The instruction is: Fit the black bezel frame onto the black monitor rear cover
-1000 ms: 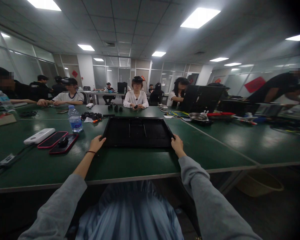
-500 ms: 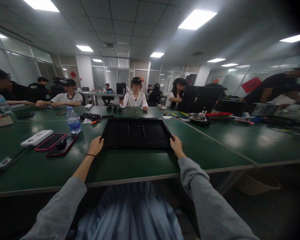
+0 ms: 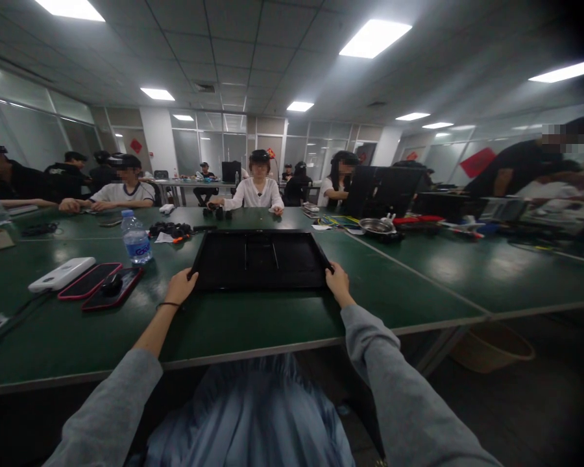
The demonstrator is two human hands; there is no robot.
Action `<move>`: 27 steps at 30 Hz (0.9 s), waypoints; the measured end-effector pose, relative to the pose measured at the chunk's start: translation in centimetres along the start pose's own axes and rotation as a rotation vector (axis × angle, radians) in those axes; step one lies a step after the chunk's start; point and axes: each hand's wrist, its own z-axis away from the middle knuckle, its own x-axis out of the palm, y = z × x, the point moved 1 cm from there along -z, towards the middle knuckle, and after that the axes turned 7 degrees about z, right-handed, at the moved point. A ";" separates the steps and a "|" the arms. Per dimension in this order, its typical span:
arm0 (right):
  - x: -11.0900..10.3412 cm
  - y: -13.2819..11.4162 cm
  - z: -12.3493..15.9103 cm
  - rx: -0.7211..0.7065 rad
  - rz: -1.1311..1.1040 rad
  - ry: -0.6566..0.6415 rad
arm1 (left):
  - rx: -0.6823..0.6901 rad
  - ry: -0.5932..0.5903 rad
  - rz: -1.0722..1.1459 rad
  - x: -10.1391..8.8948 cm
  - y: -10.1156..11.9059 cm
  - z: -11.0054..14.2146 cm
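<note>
A flat black tray-like panel (image 3: 260, 259) lies on the green table (image 3: 253, 321) straight ahead of me. My left hand (image 3: 180, 287) grips its near left corner, fingers curled over the edge. My right hand (image 3: 337, 282) grips the near right corner in the same way. Both arms are stretched out in grey sleeves, and a thin dark band sits on my left wrist.
To the left lie a water bottle (image 3: 136, 237), a white power bank (image 3: 61, 274) and two red-edged phones (image 3: 104, 289). Small black parts (image 3: 172, 229) sit beyond the panel. A metal bowl (image 3: 376, 226) is at right. Other people sit across the tables. A basin (image 3: 491, 347) stands on the floor.
The view has shifted slightly, so everything sits a little further left. Both hands keep the same hold on the panel's near corners.
</note>
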 end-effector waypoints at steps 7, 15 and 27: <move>-0.1 -0.2 0.1 0.065 -0.016 -0.052 | 0.006 0.014 -0.046 0.1 0.4 -0.1; -0.1 -0.2 -0.1 0.093 -0.017 -0.059 | -0.010 0.009 -0.036 -0.1 0.3 0.0; 0.0 -0.7 1.2 0.012 -0.045 -0.091 | -0.164 0.074 0.027 -2.1 0.9 1.4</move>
